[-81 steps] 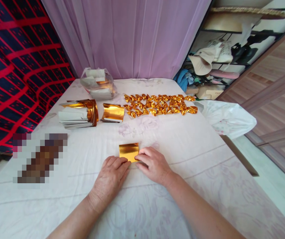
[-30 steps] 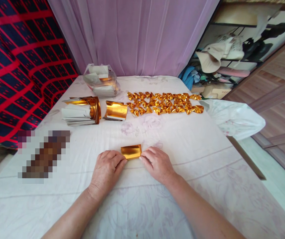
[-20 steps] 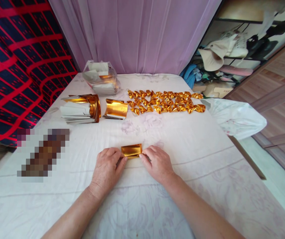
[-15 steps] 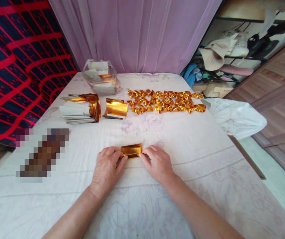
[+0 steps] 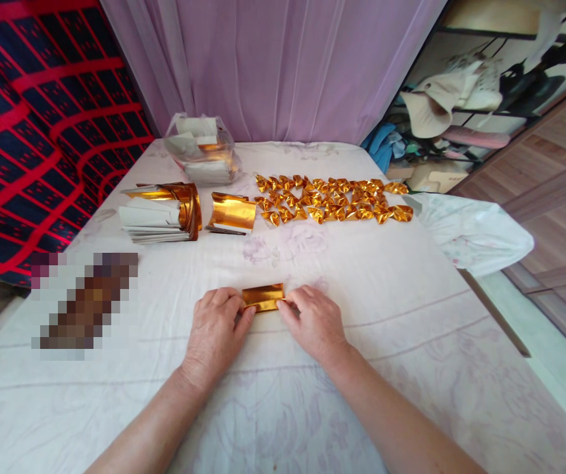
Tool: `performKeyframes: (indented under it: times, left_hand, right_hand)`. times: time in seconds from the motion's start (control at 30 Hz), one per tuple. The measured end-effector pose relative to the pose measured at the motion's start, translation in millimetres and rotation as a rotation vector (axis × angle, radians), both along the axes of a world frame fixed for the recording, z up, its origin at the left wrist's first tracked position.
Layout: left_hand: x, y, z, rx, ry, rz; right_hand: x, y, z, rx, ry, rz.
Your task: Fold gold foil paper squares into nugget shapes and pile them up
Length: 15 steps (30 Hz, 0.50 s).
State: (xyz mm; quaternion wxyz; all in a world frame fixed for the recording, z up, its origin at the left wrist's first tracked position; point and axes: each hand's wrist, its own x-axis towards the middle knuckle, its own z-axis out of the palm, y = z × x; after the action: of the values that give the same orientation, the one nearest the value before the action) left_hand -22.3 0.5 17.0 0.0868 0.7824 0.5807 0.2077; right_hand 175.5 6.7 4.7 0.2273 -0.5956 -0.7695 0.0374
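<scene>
A small strip of gold foil paper, its near edge folded over, lies on the table between my hands. Its left end is pinched by my left hand, thumb at the near edge. At the right end, the fingers and thumb of my right hand grip the same foil paper. Beyond the hands, folded gold foil pieces sit in several rows. A small stack of gold foil sheets rests left of those rows, beside a larger curled stack of foil sheets with pale backs showing.
A clear plastic bag with more sheets stands at the table's back left. A white cloth-covered table spans the view. Shelves with a cap and shoes are at right; a purple curtain hangs behind. A pixelated patch covers something at left.
The near fold of the gold foil paper looks flatter and wider over the sheet. Both hands keep their grip at its ends, and the view has shifted slightly.
</scene>
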Motion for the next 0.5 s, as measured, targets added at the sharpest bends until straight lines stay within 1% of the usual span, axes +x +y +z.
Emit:
performKeyframes:
  times: [0.3, 0.5]
  left_hand:
    - [0.3, 0.8, -2.6, 0.015, 0.0, 0.016]
    - [0.6, 1.6, -1.3, 0.009, -0.029, 0.022]
  right_hand:
    - [-1.5, 0.5, 0.8, 0.01, -0.017, -0.016]
    - [-1.5, 0.8, 0.7, -0.009, -0.029, -0.014]
